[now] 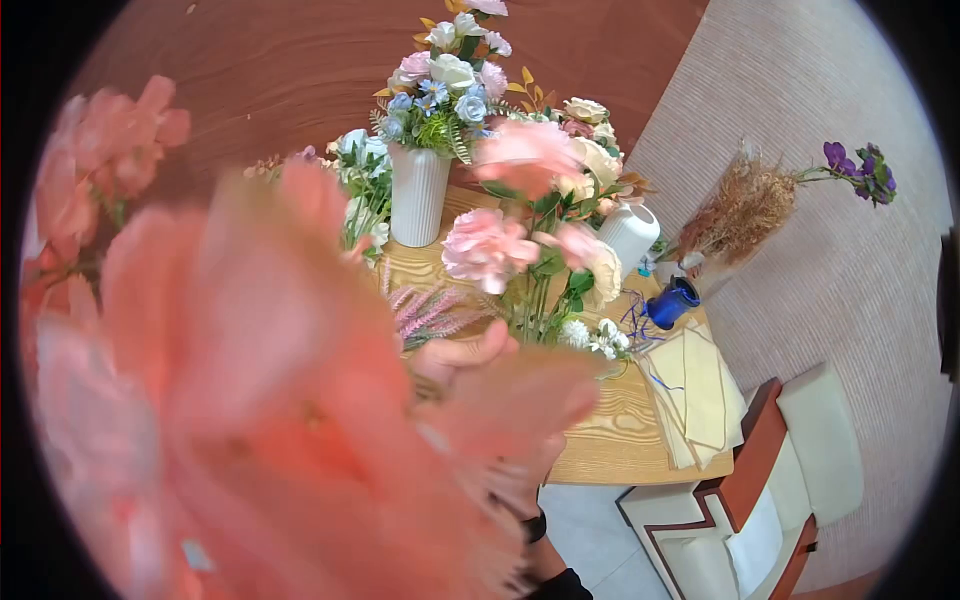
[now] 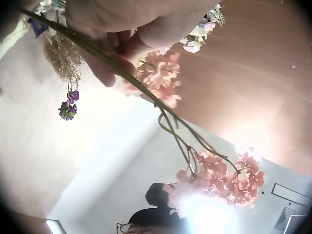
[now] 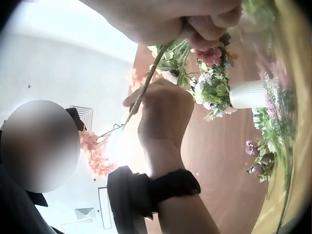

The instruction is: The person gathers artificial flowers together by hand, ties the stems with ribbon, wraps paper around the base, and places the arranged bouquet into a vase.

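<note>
A spray of pink artificial flowers (image 2: 219, 178) fills the front of the head view, large and blurred. Its long green stem (image 2: 114, 66) runs diagonally past my left hand (image 2: 131, 24), whose fingers curl close at it. More pink blossoms (image 2: 163, 78) show just beyond those fingers. In the right wrist view, my right hand (image 3: 195, 22) grips the stem (image 3: 146, 85) near its lower part. Farther up that stem is my left hand (image 3: 165, 114), with a black band at the wrist. Blossoms mostly cover my hands in the head view.
A white ribbed vase (image 1: 418, 195) of mixed flowers stands on the wooden table (image 1: 610, 445). Pink and cream flowers (image 1: 490, 245) rise nearby, beside a tilted white vase (image 1: 630, 238). Cream sheets (image 1: 695, 395) and a blue ribbon roll (image 1: 672, 303) lie rightward, near a chair (image 1: 820, 440).
</note>
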### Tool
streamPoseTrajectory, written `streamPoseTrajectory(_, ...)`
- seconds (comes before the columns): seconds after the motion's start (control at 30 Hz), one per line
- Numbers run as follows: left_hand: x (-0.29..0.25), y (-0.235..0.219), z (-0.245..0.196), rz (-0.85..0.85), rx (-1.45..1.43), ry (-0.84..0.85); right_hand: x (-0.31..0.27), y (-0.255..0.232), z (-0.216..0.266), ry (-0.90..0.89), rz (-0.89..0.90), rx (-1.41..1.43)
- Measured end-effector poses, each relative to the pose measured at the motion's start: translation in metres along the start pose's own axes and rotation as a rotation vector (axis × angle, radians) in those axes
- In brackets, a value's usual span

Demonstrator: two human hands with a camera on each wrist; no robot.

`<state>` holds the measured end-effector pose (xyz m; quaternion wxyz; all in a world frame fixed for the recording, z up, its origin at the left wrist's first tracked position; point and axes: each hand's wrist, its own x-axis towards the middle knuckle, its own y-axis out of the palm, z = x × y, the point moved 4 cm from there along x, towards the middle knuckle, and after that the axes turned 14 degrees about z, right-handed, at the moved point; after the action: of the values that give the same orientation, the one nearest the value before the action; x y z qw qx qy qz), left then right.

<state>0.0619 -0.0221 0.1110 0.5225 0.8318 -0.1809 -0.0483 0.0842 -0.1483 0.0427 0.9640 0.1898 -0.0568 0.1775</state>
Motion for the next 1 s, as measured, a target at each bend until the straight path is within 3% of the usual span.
streamPoseTrajectory(0.07, 0.001, 0.013, -0.001, -0.135, -0.058, 0.229, 0.004, -0.004, -0.002, 0.008, 0.024, 0.004)
streamPoseTrajectory(0.1, -0.003, 0.012, 0.001, -0.007, -0.027, 0.303, 0.006, -0.004, 0.001, 0.003, 0.023, 0.005)
streamPoseTrajectory(0.13, -0.004, 0.003, 0.004, -0.004, -0.024, 0.301, 0.008, -0.004, 0.002, 0.042, 0.024, 0.035)
streamPoseTrajectory(0.2, 0.0, 0.014, -0.001, 0.325, -0.046, 0.35, 0.011, -0.006, 0.004, 0.121, 0.025, 0.095)
streamPoseTrajectory(0.23, -0.005, 0.013, 0.0, 0.107, 0.117, 0.392, 0.013, -0.009, 0.005, 0.117, 0.025, 0.096)
streamPoseTrajectory(0.27, -0.004, 0.012, 0.0, 0.11, 0.121, 0.392, 0.015, -0.012, 0.003, 0.187, 0.058, 0.093)
streamPoseTrajectory(0.33, -0.002, 0.015, -0.001, 0.312, 0.202, 0.431, 0.018, -0.008, 0.003, 0.251, 0.096, 0.093)
streamPoseTrajectory(0.43, 0.0, 0.001, 0.002, 0.47, 0.323, 0.366, 0.018, 0.0, 0.011, 0.258, 0.054, 0.113)
streamPoseTrajectory(0.57, -0.003, -0.019, 0.003, 0.329, 0.474, 0.232, 0.017, 0.008, 0.013, 0.272, 0.131, 0.193)
streamPoseTrajectory(0.73, 0.01, -0.027, 0.008, 0.502, 0.312, 0.244, 0.017, 0.008, 0.011, 0.272, 0.123, 0.196)
streamPoseTrajectory(0.8, 0.01, -0.002, 0.001, 0.488, 0.444, 0.36, 0.015, 0.012, 0.016, 0.282, 0.148, 0.194)
streamPoseTrajectory(0.83, 0.009, -0.002, -0.001, 0.328, 0.489, 0.309, 0.015, 0.01, 0.014, 0.283, 0.147, 0.194)
streamPoseTrajectory(0.87, 0.011, -0.003, -0.002, 0.326, 0.488, 0.309, 0.014, 0.008, 0.008, 0.308, 0.176, 0.182)
streamPoseTrajectory(0.93, 0.016, 0.003, 0.001, 0.609, 0.269, 0.296, 0.013, 0.008, 0.004, 0.332, 0.208, 0.17)
streamPoseTrajectory(1.0, 0.013, 0.013, 0.001, 0.608, 0.247, 0.32, 0.012, 0.009, 0.004, 0.331, 0.196, 0.147)
